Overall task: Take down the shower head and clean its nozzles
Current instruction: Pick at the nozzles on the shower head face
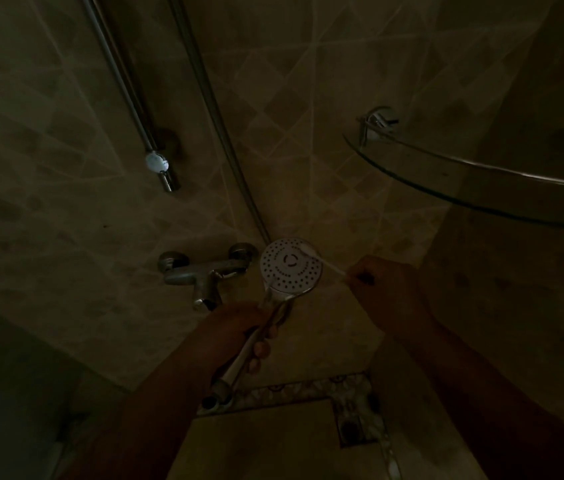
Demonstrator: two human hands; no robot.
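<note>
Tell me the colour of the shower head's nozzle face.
White, dotted with dark nozzle holes, on the shower head with a chrome rim; the head view shows it.

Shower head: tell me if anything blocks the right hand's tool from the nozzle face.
Nothing visible does. The left hand grips the handle, turning the shower head face toward the camera. The right hand pinches a thin pale tool whose tip already lies on the face's upper right edge.

left grip (239,327) curled closed, right grip (386,289) pinching, forearms raised
</note>
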